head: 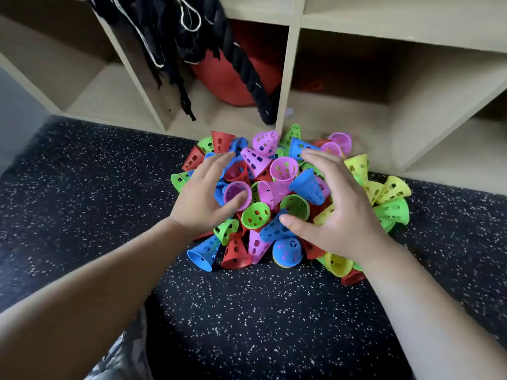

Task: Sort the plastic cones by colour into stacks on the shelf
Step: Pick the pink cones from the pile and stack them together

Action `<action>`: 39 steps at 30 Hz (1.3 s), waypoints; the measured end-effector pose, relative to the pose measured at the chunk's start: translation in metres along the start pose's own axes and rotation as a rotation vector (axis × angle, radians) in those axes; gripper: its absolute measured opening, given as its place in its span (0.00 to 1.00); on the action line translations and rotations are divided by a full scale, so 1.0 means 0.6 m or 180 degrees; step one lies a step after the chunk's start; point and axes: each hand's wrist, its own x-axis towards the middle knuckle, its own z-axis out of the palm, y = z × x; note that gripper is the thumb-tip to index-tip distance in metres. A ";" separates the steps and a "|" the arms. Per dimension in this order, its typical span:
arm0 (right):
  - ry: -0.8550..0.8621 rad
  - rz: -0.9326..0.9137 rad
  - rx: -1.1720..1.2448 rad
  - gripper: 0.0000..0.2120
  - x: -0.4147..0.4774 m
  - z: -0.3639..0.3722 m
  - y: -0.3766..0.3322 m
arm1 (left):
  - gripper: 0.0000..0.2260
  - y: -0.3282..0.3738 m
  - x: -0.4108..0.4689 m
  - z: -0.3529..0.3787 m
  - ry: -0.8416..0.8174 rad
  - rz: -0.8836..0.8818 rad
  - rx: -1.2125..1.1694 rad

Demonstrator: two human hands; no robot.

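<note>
**Cone pile unsorted on the floor; both hands open over it**

On the left, the speckled floor [96, 204] runs up to the foot of the shelf [285, 78]. The middle compartment holds a thick black rope [247, 67] and a red ball [227, 78].

The left hand [200, 198] lies flat on the left side of the pile of cones [256, 215]. Its fingers [216, 163] are straight and spread and grip nothing. The thumb touches the rim of a purple cone [237, 193].

The pile sits on the floor against the shelf's front edge, before the upright between the middle and right compartments. No stack is visible on the shelf, so sorting appears not yet begun.

The cones are small, tapered and open at the wide end, with walls pierced by holes. Red, blue, green, purple and yellow are mixed, lying at all angles.

The right hand [340, 215] is spread over the right side, its fingers [318, 160] loosely arched and holding nothing. Its thumb rests on a blue cone [274, 229]. Yellow cones [389, 190] gather at the far right.

Assessment: the cones are probably light, thin, fairly stiff plastic with a smooth surface. They are likely to slide and roll when neighbours are disturbed. The best hold is judged to be a pinch on the wide rim or through a hole. Same-colour cones should nest.
</note>
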 end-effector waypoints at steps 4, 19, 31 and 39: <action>0.0098 0.0266 0.0044 0.38 0.008 0.028 0.028 | 0.28 -0.028 0.005 0.042 -0.0267 -0.0401 0.0104; 0.0296 0.0187 0.0150 0.26 0.027 0.092 0.060 | 0.03 -0.093 0.031 0.073 0.0031 -0.1130 0.0407; -0.0232 0.0493 0.0027 0.34 0.018 0.072 0.024 | 0.06 0.007 0.030 0.025 0.0374 -0.1463 -0.0908; 0.0011 0.0985 0.0560 0.38 0.020 0.103 -0.011 | 0.04 0.076 0.035 0.019 0.0347 -0.1389 -0.2014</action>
